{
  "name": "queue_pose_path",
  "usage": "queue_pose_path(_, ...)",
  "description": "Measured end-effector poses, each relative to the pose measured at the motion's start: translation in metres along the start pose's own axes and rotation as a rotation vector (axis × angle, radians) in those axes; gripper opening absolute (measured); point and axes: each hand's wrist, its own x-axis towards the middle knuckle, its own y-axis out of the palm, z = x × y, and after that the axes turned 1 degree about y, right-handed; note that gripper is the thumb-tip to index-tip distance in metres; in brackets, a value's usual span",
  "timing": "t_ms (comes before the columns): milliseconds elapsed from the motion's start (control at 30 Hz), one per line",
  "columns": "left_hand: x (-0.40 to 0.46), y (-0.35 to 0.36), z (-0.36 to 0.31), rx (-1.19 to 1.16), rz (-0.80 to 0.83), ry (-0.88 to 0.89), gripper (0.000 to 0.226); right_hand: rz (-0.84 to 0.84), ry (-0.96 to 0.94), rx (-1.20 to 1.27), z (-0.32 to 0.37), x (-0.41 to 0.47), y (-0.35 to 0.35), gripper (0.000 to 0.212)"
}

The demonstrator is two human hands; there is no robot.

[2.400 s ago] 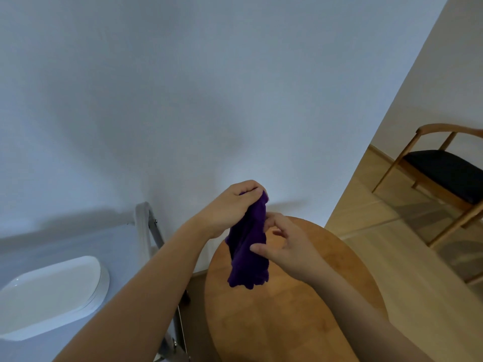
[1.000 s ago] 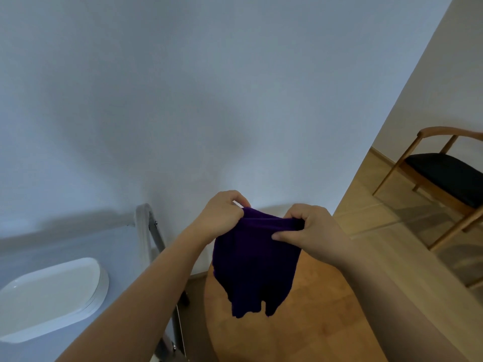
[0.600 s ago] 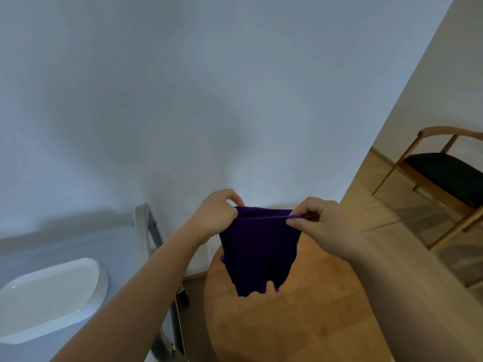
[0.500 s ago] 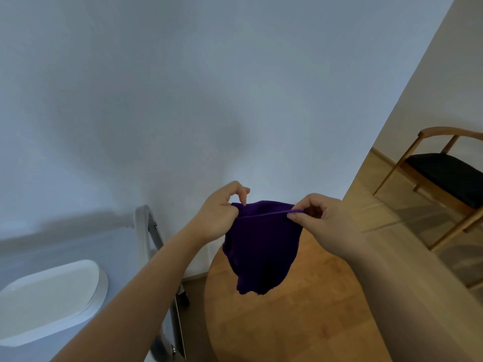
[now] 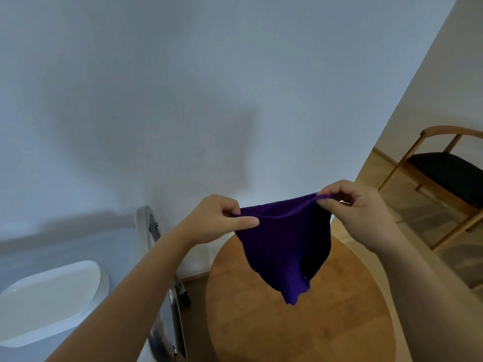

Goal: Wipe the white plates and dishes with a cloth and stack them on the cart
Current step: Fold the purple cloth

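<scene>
**Purple cloth held spread above the round wooden table**

Landmark: round wooden table (image 5: 300,325), warm honey-coloured top, bare where visible, filling the lower centre of the view.

Above the table, clear of its surface: dark purple fabric cloth (image 5: 285,246), stretched along its upper edge and hanging to a ragged point below. Left hand (image 5: 217,220) pinches the upper left corner between thumb and curled fingers. Right hand (image 5: 358,212) pinches the upper right corner the same way, thumb against forefinger, other fingers curled. Both forearms bare, reaching in from the bottom of the view.

Left of the table: grey metal cart (image 5: 156,257) with a rounded upright handle bar and a flat pale top. On that top, well left of the table, sits a white oval ceramic dish (image 5: 52,296) with a raised rim, possibly more than one stacked; cannot tell.

Behind the table: plain pale grey-white wall (image 5: 183,100), soft shadows on it.

Right of the table: light wooden plank floor (image 5: 418,231). Further right, well apart from the table, a wooden armchair with a black seat (image 5: 449,176), curved backrest.
</scene>
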Motion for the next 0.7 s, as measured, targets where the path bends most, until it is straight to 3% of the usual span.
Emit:
queue_pose_path(133, -0.002, -0.01, -0.018, 0.012, -0.15, 0.187, 0.023, -0.025, -0.026, 0.061, 0.005, -0.001, -0.018, 0.024)
queue_pose_path(267, -0.001, -0.014, -0.031, 0.083, -0.206, 0.183, 0.015, 0.083, 0.023, -0.173, 0.005, 0.002, -0.022, 0.017)
queue_pose_path(367, -0.005, -0.017, -0.033, -0.017, -0.263, 0.246, 0.012, -0.012, -0.035, -0.065, 0.005, -0.002, -0.024, 0.014)
queue_pose_path(467, 0.006, -0.02, -0.028, -0.026, -0.246, 0.091, 0.031, 0.017, 0.066, 0.071, 0.001, 0.003, -0.013, 0.013)
queue_pose_path(533, 0.008, -0.016, -0.026, 0.141, -0.226, 0.041, 0.01, 0.024, 0.138, 0.084, -0.007, 0.005, 0.0, 0.012)
queue_pose_path(567, 0.008, -0.013, -0.027, 0.128, -0.22, 0.042, 0.01, -0.005, 0.134, 0.118, -0.008, 0.007, 0.005, 0.013)
queue_pose_path(700, 0.008, -0.009, -0.026, -0.335, -0.241, -0.048, 0.026, -0.015, 0.108, 0.284, -0.006, 0.011, 0.006, 0.014)
